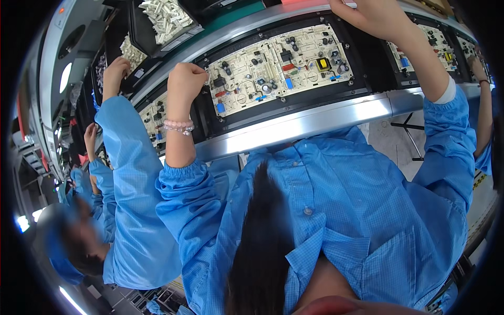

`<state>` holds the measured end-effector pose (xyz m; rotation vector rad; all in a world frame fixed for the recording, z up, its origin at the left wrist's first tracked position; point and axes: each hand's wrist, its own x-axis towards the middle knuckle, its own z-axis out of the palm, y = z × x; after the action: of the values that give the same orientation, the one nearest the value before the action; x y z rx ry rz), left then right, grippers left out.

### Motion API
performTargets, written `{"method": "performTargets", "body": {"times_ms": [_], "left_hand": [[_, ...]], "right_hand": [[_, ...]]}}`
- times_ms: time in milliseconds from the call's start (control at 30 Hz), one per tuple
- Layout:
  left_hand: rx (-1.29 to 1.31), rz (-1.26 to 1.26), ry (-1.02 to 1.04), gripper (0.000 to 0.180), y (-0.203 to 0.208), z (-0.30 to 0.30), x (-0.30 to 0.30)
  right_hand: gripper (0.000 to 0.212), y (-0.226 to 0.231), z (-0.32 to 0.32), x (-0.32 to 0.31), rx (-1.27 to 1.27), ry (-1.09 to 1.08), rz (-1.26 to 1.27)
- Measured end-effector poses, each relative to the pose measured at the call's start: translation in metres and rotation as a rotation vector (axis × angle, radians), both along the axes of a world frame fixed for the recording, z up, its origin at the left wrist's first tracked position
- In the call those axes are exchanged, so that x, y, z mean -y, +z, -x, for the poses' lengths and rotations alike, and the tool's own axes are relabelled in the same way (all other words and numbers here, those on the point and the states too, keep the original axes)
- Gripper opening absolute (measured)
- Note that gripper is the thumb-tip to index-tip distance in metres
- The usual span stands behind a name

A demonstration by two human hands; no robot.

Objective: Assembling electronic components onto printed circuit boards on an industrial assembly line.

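My left hand (186,83), with a beaded bracelet at its wrist, is closed at the left edge of a circuit board (247,105). Its fingertips are pressed together, and whatever they may hold is hidden. The pale board bears black, red, blue and yellow components and sits in a black carrier (362,86). My right hand (375,20) reaches past the far side of the board, above the metal rail. Its fingers are mostly cut off by the upper edge of the picture, so their grip does not show.
A metal conveyor rail (310,118) runs along the near side. More boards in carriers stand on the line, one on the right (428,50). Black bins with white parts (164,18) stand at the far left. At my left, a co-worker's hand (117,69) is near the bins; another person's arm (482,105) shows at right.
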<state>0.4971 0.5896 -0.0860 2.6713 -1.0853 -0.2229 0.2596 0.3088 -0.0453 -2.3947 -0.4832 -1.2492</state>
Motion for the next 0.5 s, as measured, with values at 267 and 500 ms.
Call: {"method": "performTargets", "body": {"times_ms": [267,500], "left_hand": [[0.098,-0.052,0.052,0.020,-0.005,0.020,-0.007],[0.103,0.049,-0.037,0.016,-0.011,0.020,-0.020]], "right_hand": [[0.017,-0.001,-0.004,-0.009,0.259,0.320,-0.194],[0.018,0.006,0.005,-0.024,0.052,0.023,0.032]]}}
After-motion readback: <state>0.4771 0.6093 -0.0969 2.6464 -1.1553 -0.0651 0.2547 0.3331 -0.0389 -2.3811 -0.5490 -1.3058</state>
